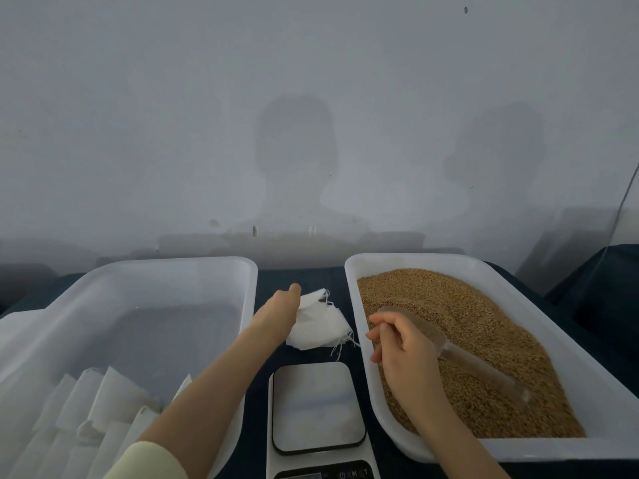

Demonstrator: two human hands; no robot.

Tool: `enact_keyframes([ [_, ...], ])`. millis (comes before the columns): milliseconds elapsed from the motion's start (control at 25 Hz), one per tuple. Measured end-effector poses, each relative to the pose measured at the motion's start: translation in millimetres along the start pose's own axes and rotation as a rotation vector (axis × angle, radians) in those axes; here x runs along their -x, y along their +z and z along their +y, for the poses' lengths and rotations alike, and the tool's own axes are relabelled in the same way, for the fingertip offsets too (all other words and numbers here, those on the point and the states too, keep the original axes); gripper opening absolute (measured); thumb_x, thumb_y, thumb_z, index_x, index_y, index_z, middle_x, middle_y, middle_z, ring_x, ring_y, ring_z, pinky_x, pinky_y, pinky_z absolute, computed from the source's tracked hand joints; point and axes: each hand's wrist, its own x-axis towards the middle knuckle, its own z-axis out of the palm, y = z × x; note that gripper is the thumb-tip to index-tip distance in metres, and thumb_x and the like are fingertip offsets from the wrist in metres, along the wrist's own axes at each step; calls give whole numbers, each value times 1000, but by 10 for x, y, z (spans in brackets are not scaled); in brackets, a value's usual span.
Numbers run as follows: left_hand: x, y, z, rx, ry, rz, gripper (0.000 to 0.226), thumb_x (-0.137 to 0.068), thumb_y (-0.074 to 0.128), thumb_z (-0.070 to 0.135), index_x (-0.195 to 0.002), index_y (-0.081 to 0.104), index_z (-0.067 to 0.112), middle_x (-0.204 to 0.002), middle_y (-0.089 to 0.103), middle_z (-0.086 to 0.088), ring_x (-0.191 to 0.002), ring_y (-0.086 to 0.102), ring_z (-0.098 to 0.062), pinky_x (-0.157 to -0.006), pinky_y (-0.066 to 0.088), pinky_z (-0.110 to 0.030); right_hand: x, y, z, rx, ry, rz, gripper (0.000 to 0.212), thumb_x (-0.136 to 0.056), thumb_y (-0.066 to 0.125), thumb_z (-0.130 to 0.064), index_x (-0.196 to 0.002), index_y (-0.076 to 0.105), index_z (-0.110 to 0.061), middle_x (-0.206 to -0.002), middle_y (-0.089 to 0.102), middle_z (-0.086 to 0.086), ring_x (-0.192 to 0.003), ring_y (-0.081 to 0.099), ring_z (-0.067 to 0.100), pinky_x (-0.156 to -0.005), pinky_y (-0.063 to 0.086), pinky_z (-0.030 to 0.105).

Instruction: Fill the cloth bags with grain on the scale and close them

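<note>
Scale (316,406) front centre on counter (301,278). Beyond it, between trays, left hand (278,307) pinches cloth bag (320,326) by edge. Right hand (403,347), fingers (380,326) curled round scoop (463,357), over grain (484,316) in right tray (587,371). Spare bags (103,392) in left tray (173,271).

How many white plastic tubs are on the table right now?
2. The left tub holds folded cloth bags, left of the scale; the right tub holds grain, right of the scale. No other seems hidden.
</note>
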Motion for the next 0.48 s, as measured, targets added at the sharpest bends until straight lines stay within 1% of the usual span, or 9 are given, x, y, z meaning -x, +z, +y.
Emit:
enact_keyframes([
  [40,4,29,10,20,8,-50,20,-90,48,2,-101,34,11,-89,50,-8,-66,43,-18,-61,39,-30,-3,-2,-1,1,4,0,19,-97,46,-11,-94,61,-22,-79,63,-4,-61,60,7,-60,49,18],
  [120,20,95,22,80,33,-159,29,-90,60,17,-111,41,10,-108,52,-10,-66,45,-16,-61,41,-28,-7,0,-6,6,-3,-3,19,-96,46,-11,-94,61,-22,-79,63,-4,-62,60,7,-61,51,19],
  [160,27,128,23,71,46,-212,34,-91,62,27,-115,46,8,-112,51,-10,-69,48,-16,-63,42,-28,-8,0,-8,3,-10,-2,19,-96,46,-10,-94,62,-22,-78,63,-4,-61,59,7,-61,51,19],
  [200,23,155,25,7,69,-248,34,-93,59,31,-116,52,6,-112,52,-10,-75,51,-18,-68,43,-28,-9,1,-9,-2,-14,2,20,-96,46,-10,-93,62,-22,-78,63,-4,-61,59,7,-60,50,18],
  [240,12,172,29,-89,90,-264,31,-96,53,29,-114,57,4,-110,54,-12,-82,54,-22,-72,44,-29,-8,0,-9,-7,-13,4,20,-96,46,-9,-93,62,-21,-77,63,-3,-61,59,7,-60,49,17],
  [320,-12,169,52,-253,97,-210,23,-97,45,14,-110,60,3,-108,59,-13,-91,59,-27,-76,45,-32,-4,-2,-10,-15,-3,2,19,-96,47,-9,-94,63,-20,-77,63,-3,-61,60,7,-58,48,16],
  [400,-14,126,64,-349,66,-68,22,-95,42,7,-110,59,7,-109,62,-10,-95,62,-27,-72,45,-32,1,-6,-13,-20,1,0,19,-96,47,-9,-93,63,-20,-77,63,-4,-62,60,7,-57,48,15],
  [440,-19,105,58,-332,45,-1,23,-95,42,7,-111,58,9,-107,63,-9,-94,63,-26,-70,45,-31,2,-9,-14,-22,1,-1,19,-96,47,-9,-93,62,-20,-77,63,-4,-62,60,6,-57,48,15],
  [480,-27,79,43,-241,10,63,23,-95,41,8,-113,56,11,-104,64,-8,-90,63,-26,-69,46,-31,2,-11,-15,-23,-1,-1,20,-96,47,-9,-92,62,-21,-77,63,-4,-62,60,6,-57,48,14],
])
